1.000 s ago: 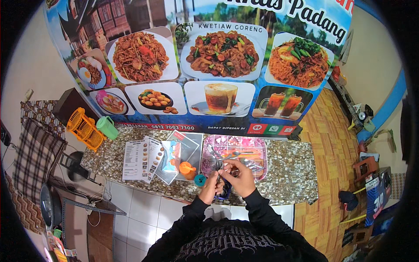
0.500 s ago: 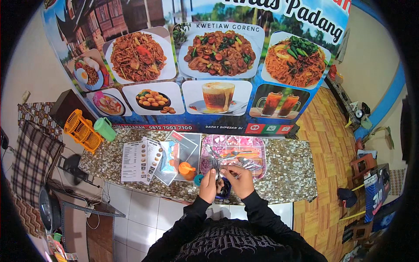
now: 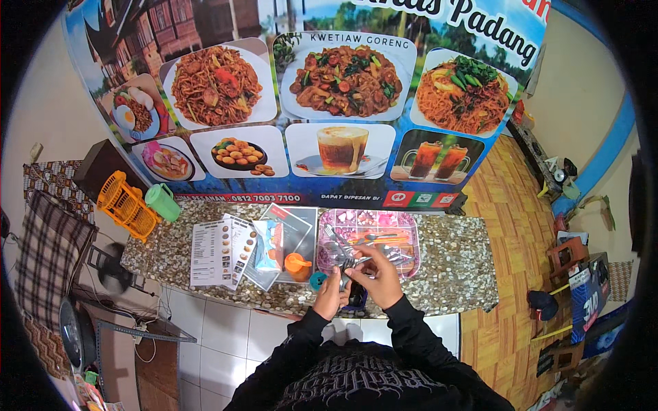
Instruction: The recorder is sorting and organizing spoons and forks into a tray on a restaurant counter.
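Observation:
My left hand point(image 3: 331, 293) is closed round metal forks point(image 3: 347, 264), held upright in front of my body. My right hand point(image 3: 377, 279) pinches at the same forks from the right, its index finger raised near their tines. Just beyond lies a pink compartment tray point(image 3: 417, 241) with cutlery and orange utensils in it. Below my hands a dark blue container point(image 3: 356, 299) is partly hidden, and a teal round item point(image 3: 317, 281) sits beside my left hand. An orange cup point(image 3: 297, 267) stands left of the tray.
On the speckled counter point(image 3: 459, 253) lie menu sheets point(image 3: 210, 252); a green pitcher point(image 3: 162, 204) and an orange plastic rack point(image 3: 120, 204) stand at its left end. A large food banner point(image 3: 343, 188) rises behind. Chairs point(image 3: 567, 252) are at right, a pan point(image 3: 77, 332) at lower left.
My right index finger dipped toward the forks half a second ago and is now raised a little higher. Both hands stay on the forks in much the same place.

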{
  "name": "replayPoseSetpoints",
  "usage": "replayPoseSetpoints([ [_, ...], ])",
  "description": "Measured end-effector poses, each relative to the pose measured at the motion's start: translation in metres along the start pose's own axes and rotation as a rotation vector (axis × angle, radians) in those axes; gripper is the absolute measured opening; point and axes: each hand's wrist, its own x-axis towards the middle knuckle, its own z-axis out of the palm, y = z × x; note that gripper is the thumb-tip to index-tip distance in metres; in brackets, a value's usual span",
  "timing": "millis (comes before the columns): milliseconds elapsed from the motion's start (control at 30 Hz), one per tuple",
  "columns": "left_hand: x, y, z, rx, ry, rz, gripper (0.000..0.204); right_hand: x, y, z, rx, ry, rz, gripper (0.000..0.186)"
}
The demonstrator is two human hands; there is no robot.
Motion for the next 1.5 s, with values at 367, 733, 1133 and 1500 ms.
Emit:
replayPoseSetpoints([
  [367,0.014,-0.011,-0.039,0.342,-0.002,0.492,0.036,-0.008,-0.023,-0.001,-0.288,-0.048,-0.139,0.018],
  [733,0.02,-0.014,-0.047,0.773,0.045,0.774,0.025,-0.027,0.03,-0.004,-0.459,-0.091,-0.228,0.02],
  [1133,0.009,-0.047,-0.026,1.055,0.31,0.703,0.018,-0.024,0.093,-0.03,-0.411,-0.381,-0.254,0.021],
  [1500,-0.011,-0.077,0.012,1.087,0.483,0.712,0.014,-0.034,0.096,-0.071,-0.375,-0.551,-0.24,0.025],
])
